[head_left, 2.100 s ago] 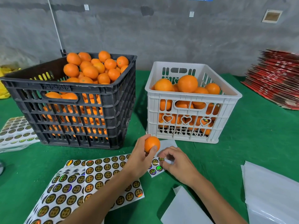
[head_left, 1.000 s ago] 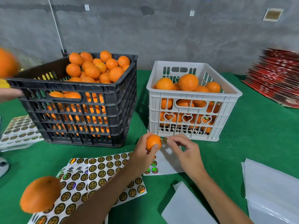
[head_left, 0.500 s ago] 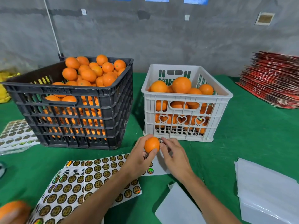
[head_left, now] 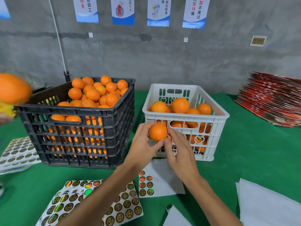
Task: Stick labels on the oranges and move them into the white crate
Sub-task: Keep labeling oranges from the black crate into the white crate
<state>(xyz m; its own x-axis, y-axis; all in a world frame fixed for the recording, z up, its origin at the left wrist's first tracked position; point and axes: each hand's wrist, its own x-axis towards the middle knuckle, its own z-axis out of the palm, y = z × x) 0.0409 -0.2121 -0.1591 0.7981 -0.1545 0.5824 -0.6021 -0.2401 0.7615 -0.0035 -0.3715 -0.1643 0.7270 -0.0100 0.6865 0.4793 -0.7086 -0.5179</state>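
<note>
The orange (head_left: 158, 132) has risen from just above the label sheet (head_left: 160, 180) to the white crate (head_left: 216, 121) front; left hand (head_left: 143, 144) still grips it, right hand (head_left: 179, 152) fingers, loosely spread, touching its side.

green table (head_left: 254, 154), black crate (head_left: 78, 137), white crate (head_left: 218, 128), label sheets (head_left: 123, 207)

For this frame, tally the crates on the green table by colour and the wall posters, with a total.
Black slatted plastic crate: 1
White slatted plastic crate: 1
Blue-and-white wall posters fully across the frame top: 4
Total: 6
A further blue strip at the left edge may be another poster; too cut off to count.
</note>
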